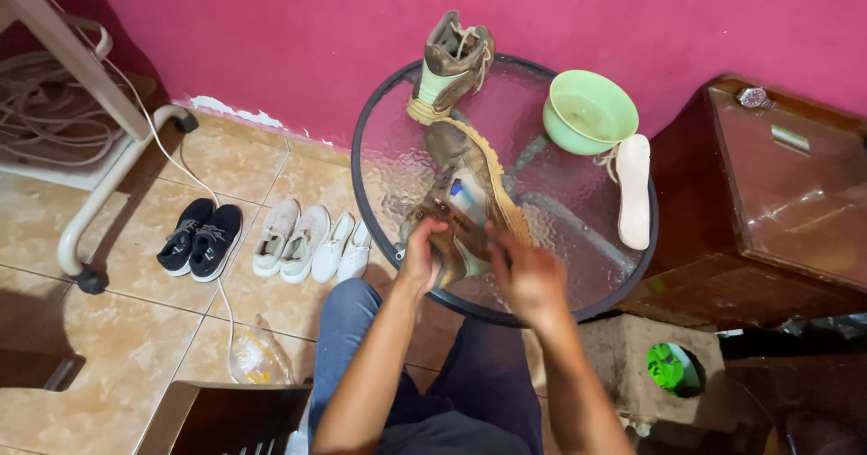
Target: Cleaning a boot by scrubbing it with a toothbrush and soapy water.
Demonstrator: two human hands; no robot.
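Just one view here, a head cam worn by the person, looking steeply down from above and slightly behind the round glass table point(379, 103). The table sits mid-frame, fairly close, with the wearer's forearms and knees coming in from the bottom edge below it. The view faces the pink wall point(316, 31), which runs along the top behind the table. Tiled floor point(135, 311) fills the area left of the table, a dark wooden cabinet point(777, 202) to its right.

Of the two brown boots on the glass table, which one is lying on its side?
The near boot, gripped by the left hand and right hand, lies on its side, tan sole edge showing. The far boot by the pink wall stands upright, untouched.
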